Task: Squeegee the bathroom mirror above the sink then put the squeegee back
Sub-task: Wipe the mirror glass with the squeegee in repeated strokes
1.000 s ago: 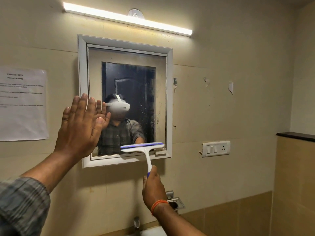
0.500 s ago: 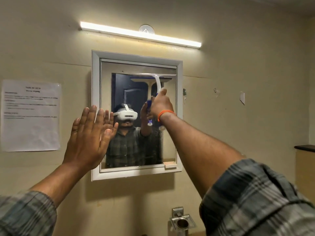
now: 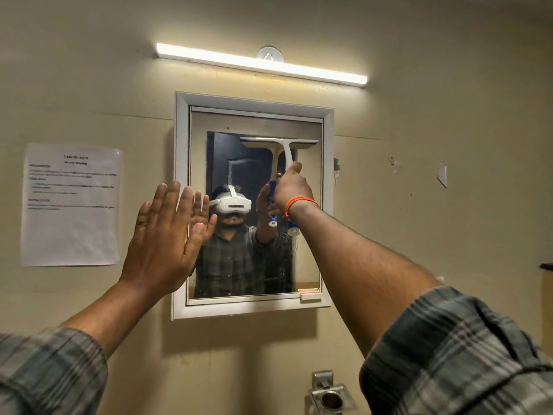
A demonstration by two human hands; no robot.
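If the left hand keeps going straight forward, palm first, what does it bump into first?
Probably the mirror's white frame: the open left hand faces its left edge, fingers spread and pointing up. Depth is unclear, so it may already be touching.

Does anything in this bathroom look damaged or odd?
Yes. Right of the mirror, torn paper scraps cling to the wall like peeled-off stickers. The glass's lower right also looks spotted.
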